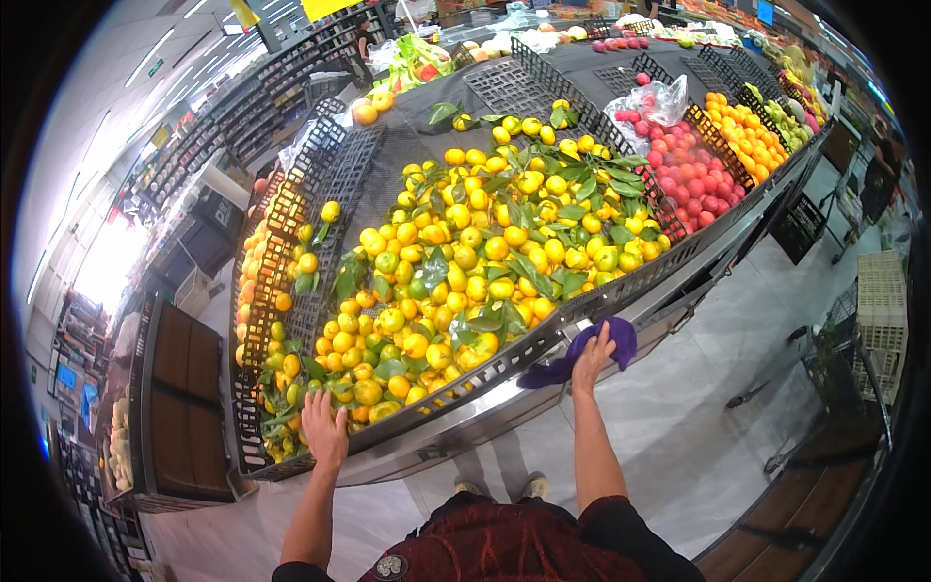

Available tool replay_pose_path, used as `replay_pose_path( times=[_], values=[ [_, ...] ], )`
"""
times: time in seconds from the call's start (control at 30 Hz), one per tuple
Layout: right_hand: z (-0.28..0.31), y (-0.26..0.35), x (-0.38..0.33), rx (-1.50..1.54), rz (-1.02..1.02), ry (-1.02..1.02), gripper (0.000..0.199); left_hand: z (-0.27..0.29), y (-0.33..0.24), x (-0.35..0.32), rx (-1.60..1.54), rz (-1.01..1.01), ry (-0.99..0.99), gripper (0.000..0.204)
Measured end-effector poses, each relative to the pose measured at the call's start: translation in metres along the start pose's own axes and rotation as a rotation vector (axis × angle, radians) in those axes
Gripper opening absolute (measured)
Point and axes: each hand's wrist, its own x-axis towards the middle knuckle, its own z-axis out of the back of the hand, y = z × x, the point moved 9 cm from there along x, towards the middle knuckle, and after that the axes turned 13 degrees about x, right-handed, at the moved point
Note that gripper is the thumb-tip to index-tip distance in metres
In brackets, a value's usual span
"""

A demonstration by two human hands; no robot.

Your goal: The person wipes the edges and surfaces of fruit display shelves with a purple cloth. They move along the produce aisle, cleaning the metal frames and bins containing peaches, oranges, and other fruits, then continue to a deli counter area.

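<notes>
My right hand (591, 365) presses a purple cloth (621, 341) against the metal front ledge (504, 396) of a fruit stand. Part of the cloth trails left along that ledge. Over the near left corner of the stand, my left hand (324, 431) lies with its fingers outstretched at the black slatted rim, beside the fruit, and holds nothing that I can see. Behind both hands spreads a large heap of yellow and greenish mandarins (470, 236), many with green leaves attached.
Black plastic dividers (274, 262) fence the mandarins from orange fruit on the left. Red fruit (690, 182) and oranges (742, 136) fill sections farther right. A brown-panelled stand (184, 388) stands at left. Pale stacked crates (882, 301) and a cart are at right, on grey tiles.
</notes>
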Motion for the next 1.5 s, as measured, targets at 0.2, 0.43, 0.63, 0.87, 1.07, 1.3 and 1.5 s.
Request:
replay_pose_path(
  times=[0.2,0.43,0.63,0.87,1.07,1.3,1.5],
  values=[
    [0.049,-0.02,0.118,-0.268,0.159,-0.094,0.049,0.001,-0.011,0.008,-0.031,-0.006,0.009,0.048],
    [0.012,0.009,0.036,-0.465,0.422,-0.165,0.049,0.003,-0.011,0.006,-0.006,-0.011,0.012,0.047],
    [0.041,-0.003,0.108,-0.552,0.131,-0.169,0.05,0.003,-0.011,0.008,-0.026,-0.03,-0.011,0.045],
    [0.058,-0.015,0.133,-0.519,0.212,-0.246,0.051,0.001,-0.021,0.016,-0.025,-0.036,-0.017,0.046],
    [0.014,-0.007,0.052,-0.49,0.042,-0.101,0.051,-0.006,0.0,0.001,-0.007,-0.005,0.02,0.047],
    [0.076,-0.03,0.198,-0.658,-0.161,-0.066,0.05,-0.008,-0.004,0.007,-0.011,-0.017,0.03,0.047],
    [0.078,-0.023,0.2,-0.626,-0.241,-0.085,0.05,-0.005,-0.01,0.009,-0.026,-0.026,0.023,0.045]
  ],
)
